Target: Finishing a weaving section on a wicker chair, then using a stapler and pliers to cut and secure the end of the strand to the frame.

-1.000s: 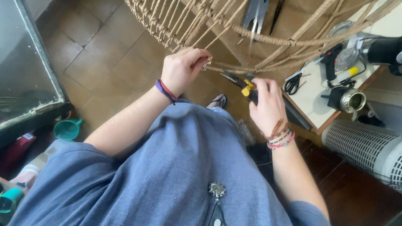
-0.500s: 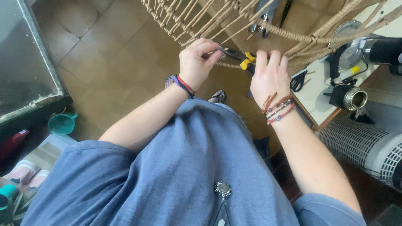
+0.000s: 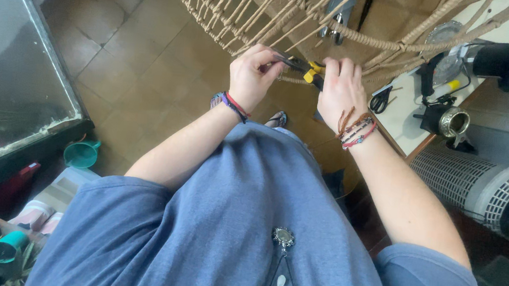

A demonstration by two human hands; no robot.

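Gripping: my right hand (image 3: 341,90) is wrapped around the yellow-and-black handles of the pliers (image 3: 304,70); fingers closed on them.
Left hand: left hand (image 3: 252,74) pinches at the pliers' nose end, fingers together on a strand of the woven wicker frame (image 3: 230,10); I cannot tell if they hold the cord or only the tool tip.
Where the work is: pliers sit between both hands, right at the lower rim of the wicker frame, above the tiled floor (image 3: 131,69).
Nearby: scissors (image 3: 381,100) and a metal cup (image 3: 452,121) on the white counter (image 3: 402,123) to my right, well apart from the hands.
Risk, slip: I judge the pliers could slide off the thin strand if squeezed at an angle, nipping the left fingertips just beside the jaws.
Risk, strand: too hard a squeeze or twist could crack or fray the wicker cord.
Risk, frame: the frame hangs over open floor; a strong pull could swing it away from the hands.
Change vs earlier: both hands now sit closer together and higher in view; right hand has come up to the rim, the pliers moved from beside it to between the hands.
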